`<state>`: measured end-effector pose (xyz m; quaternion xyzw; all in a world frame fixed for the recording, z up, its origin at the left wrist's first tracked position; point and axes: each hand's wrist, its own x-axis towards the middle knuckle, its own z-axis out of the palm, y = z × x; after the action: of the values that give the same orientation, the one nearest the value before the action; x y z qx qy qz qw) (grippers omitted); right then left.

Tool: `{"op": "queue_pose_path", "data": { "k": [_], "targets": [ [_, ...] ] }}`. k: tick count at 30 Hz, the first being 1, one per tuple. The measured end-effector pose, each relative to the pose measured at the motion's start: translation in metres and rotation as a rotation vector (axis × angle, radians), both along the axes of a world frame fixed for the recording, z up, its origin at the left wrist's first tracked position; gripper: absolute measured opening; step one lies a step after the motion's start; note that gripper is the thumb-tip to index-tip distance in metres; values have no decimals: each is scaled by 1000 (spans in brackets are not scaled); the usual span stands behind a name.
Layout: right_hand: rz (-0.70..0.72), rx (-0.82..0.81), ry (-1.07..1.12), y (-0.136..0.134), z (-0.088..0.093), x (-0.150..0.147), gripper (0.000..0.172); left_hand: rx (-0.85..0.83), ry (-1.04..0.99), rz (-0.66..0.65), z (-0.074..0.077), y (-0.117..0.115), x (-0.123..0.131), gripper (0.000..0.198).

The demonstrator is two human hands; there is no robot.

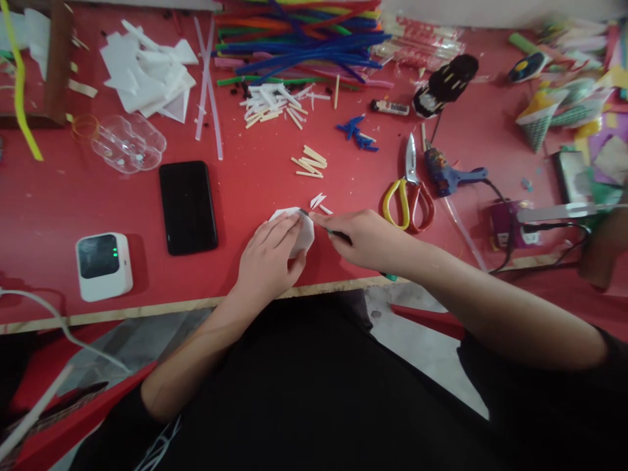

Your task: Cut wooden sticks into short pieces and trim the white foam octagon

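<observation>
The left hand (271, 260) lies open, pinning a white piece (305, 234), while the right hand (367, 239) grips a thin tool (339, 234) whose tip could slip into those close fingers.

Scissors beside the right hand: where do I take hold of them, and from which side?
Take the scissors by the two handle loops, yellow and red, coming in from the near table edge. They lie flat and closed, with the blades pointing away and the loops toward the person. The glue gun sits close to the blade end on the right, so that side is probably best avoided.
</observation>
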<state>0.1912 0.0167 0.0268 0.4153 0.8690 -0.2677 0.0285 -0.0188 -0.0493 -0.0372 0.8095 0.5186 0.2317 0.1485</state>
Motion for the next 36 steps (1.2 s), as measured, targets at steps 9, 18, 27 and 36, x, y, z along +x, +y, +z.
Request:
{"op": "queue_pose_path", "data": {
  "k": [9, 18, 27, 36],
  "targets": [
    [-58, -38, -38, -14, 4, 10, 58, -1, 14, 3, 0, -1, 1, 50],
    [-121, -110, 94, -29, 1, 33, 54, 12, 22, -8, 1, 0, 0, 48],
    [-490, 278, -104, -29, -10, 48, 56, 31, 25, -15, 2, -1, -2, 47],
    [-344, 384, -138, -6, -15, 32, 44, 187, -109, 14, 4, 0, -12, 36]
  ]
}}
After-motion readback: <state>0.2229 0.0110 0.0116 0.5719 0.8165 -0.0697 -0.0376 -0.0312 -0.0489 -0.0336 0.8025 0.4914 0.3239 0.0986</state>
